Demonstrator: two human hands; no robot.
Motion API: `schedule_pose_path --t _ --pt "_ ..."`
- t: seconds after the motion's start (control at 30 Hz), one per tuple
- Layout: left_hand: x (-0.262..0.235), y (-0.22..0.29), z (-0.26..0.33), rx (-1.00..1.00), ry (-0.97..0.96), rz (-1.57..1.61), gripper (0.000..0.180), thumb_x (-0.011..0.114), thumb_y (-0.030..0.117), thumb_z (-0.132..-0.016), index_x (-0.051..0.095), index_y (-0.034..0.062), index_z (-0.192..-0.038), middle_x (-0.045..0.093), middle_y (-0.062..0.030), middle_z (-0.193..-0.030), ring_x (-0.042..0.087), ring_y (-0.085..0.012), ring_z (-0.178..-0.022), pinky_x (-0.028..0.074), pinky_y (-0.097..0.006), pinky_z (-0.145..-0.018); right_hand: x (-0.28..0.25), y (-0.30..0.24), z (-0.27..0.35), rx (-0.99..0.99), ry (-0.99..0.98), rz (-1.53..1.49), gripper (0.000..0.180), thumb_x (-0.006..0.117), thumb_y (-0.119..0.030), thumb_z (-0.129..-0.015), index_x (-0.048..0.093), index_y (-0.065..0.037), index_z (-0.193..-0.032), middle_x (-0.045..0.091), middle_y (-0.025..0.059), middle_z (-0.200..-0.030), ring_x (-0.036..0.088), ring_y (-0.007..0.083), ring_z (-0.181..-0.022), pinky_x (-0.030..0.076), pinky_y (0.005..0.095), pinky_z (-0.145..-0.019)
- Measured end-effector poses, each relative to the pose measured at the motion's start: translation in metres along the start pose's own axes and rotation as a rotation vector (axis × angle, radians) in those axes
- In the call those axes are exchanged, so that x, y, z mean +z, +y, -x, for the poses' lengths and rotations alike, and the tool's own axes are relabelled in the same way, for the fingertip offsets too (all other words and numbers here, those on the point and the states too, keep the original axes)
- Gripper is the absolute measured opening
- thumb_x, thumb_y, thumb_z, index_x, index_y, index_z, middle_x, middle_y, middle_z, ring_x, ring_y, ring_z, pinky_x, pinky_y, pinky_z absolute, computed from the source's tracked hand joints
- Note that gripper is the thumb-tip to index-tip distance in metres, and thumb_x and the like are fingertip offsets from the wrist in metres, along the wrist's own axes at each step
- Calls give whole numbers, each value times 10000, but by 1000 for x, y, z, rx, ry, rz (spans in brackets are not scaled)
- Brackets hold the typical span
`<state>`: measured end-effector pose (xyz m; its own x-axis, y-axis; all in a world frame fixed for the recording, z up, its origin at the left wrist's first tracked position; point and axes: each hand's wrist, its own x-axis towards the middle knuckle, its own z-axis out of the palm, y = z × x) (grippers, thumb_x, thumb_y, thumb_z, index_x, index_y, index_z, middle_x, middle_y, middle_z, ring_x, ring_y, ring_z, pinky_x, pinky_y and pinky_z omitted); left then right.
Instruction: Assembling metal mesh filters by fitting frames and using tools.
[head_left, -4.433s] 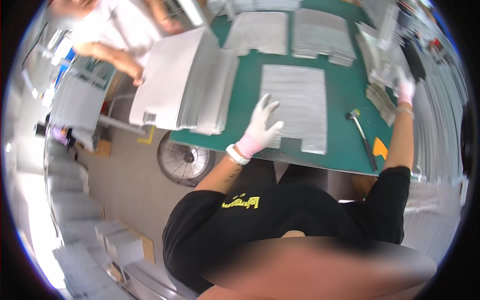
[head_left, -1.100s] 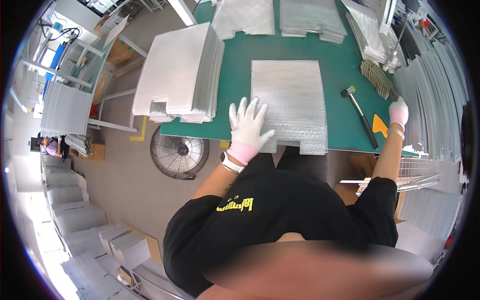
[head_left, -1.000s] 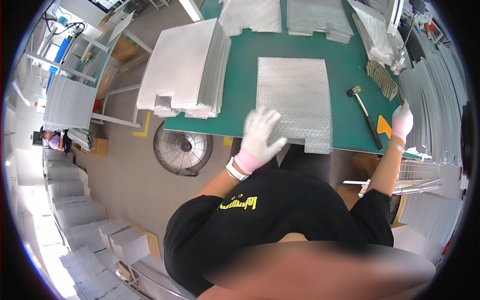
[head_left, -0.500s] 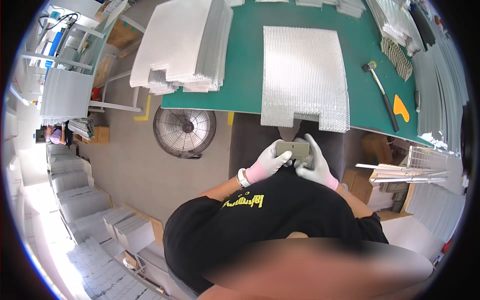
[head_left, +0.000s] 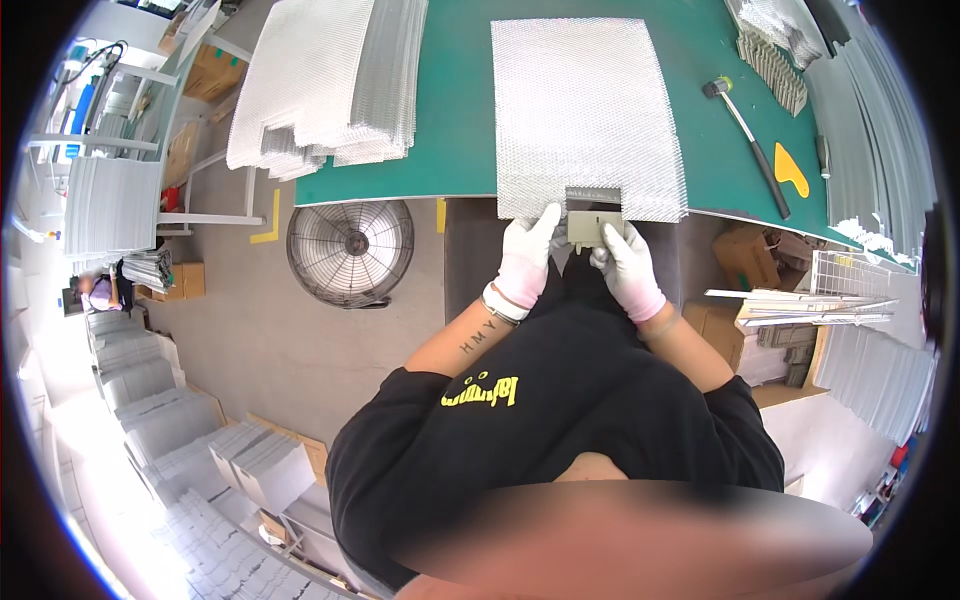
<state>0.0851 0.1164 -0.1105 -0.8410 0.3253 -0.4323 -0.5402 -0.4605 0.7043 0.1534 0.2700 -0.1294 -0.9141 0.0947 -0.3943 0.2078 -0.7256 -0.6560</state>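
A silvery expanded-metal mesh sheet (head_left: 585, 110) overhangs the near edge of the green table, with a rectangular notch in its near side. At that notch is a small grey-beige rectangular plate or block (head_left: 583, 229); I cannot make out its exact kind. My right hand (head_left: 628, 268), in a white glove with a pink cuff, pinches its right side between thumb and fingers. My left hand (head_left: 528, 255), gloved alike, is closed on the sheet's near edge left of the notch, its thumb on top. Its other fingers are partly hidden under the sheet.
Stacked mesh sheets (head_left: 310, 80) stand on the green table (head_left: 455, 120) at left. A rubber mallet (head_left: 750, 145) and a yellow scraper (head_left: 791, 170) lie at right. A floor fan (head_left: 352, 252) stands left of me; wire racks and cartons (head_left: 745, 255) are at right.
Both hands have moved forward from near my body to the sheet's near edge. The small plate has gone with them to the notch, and my left hand has let go of it.
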Motion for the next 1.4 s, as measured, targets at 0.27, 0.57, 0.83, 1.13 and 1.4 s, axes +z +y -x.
schedule_pose_path --t 0.27,0.57,0.83,1.13,1.4 --pt "4 -4 16 1 56 -156 298 649 212 -985 702 -77 -1036 734 -116 -958 706 -168 -845 565 -293 -788 1 -6 -2 -39 67 26 169 626 -147 -993 586 -9 -1082 620 21 -858 513 68 -610 435 234 -562" --pt "-3 -12 14 6 82 -174 356 715 275 -945 710 -70 -1031 729 -98 -920 675 -132 -791 535 -255 -762 8 -8 3 -134 163 361 188 622 -185 -998 623 -16 -1082 646 8 -838 536 53 -634 439 224 -567" --pt "7 -12 5 -169 -150 -226 350 683 337 -960 670 -10 -1004 627 -14 -760 536 -83 -642 437 -245 -619 8 -15 2 -206 228 316 290 616 -254 -1001 616 10 -1122 665 56 -992 623 107 -816 505 255 -737" --pt "0 -22 5 -161 -250 -56 288 607 264 -1010 649 -7 -1095 671 -39 -832 597 -108 -683 490 -266 -658 -5 -24 1 -176 338 316 329 636 -313 -993 643 16 -986 666 33 -818 593 85 -716 492 248 -708" --pt "2 20 23 -321 -499 -507 413 541 281 -1033 543 12 -1347 648 -148 -1197 624 -163 -1117 519 -316 -935 -10 -12 15 -74 91 461 497 601 -375 -1006 516 -1 -1322 609 71 -1194 574 134 -1035 494 310 -869"
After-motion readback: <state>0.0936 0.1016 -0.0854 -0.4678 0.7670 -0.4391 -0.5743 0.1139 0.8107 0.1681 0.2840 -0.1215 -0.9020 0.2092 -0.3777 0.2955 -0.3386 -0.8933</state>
